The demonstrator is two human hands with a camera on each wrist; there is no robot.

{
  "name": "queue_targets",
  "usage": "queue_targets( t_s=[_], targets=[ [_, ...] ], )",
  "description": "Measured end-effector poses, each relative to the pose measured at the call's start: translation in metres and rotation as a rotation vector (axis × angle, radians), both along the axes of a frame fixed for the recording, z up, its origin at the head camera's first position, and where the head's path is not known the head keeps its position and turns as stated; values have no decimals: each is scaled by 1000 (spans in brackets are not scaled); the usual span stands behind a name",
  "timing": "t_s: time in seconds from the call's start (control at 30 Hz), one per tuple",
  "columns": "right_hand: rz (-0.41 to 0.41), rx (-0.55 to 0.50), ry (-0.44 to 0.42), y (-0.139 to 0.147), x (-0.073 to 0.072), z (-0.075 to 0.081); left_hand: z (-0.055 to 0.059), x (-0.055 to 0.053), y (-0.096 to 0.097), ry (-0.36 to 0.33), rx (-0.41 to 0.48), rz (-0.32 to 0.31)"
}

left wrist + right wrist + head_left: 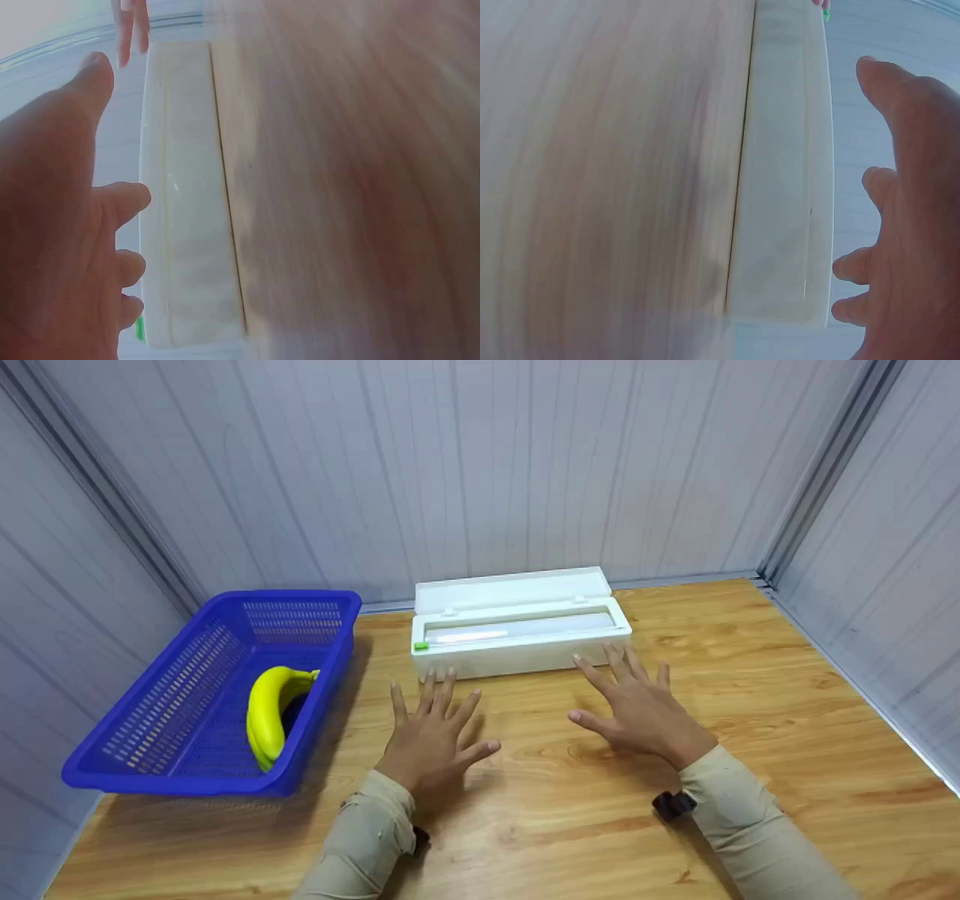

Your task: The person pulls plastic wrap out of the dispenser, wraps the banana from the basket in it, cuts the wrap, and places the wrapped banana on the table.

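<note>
A long white box (517,658) stands near the back wall, its hinged lid (514,591) tipped back. Inside the box's opening lies a clear, shiny film or window (525,628), with a small green tab (421,646) at the left end. My left hand (431,739) hovers in front of the box's left part, fingers spread, fingertips close to its front face. On the other side, my right hand (637,705) has its fingers spread too, the fingertips overlapping the box's front right corner in the head view. Neither hand holds anything.
A blue plastic basket (315,746) with slotted walls stands on the left of the wooden table (555,832). Yellow bananas (264,712) lie inside it, against its right wall. Pale panel walls (495,472) enclose the back and both sides.
</note>
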State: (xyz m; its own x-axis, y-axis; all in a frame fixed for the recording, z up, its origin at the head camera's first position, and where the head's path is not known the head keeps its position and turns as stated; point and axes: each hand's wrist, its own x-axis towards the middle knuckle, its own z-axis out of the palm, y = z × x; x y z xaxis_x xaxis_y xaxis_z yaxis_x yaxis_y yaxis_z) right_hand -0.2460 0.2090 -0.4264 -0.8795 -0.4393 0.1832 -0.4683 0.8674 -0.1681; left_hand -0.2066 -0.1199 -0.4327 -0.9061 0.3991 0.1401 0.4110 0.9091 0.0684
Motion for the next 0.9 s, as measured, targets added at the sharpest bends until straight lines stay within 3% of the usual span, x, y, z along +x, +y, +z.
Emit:
queue_targets(
  t_s=[0.23, 0.47, 0.67, 0.9],
  targets=[
    [21, 3, 10, -9, -4, 6, 4, -5, 8, 19, 1, -21],
    [27, -25, 30, -15, -7, 11, 8, -12, 5, 110, -6, -4],
    [29, -40, 52, -16, -12, 13, 3, -20, 4, 159, 43, -18],
    [36, -88, 35, -22, -19, 17, 2, -26, 1, 278, 90, -27]
  ],
)
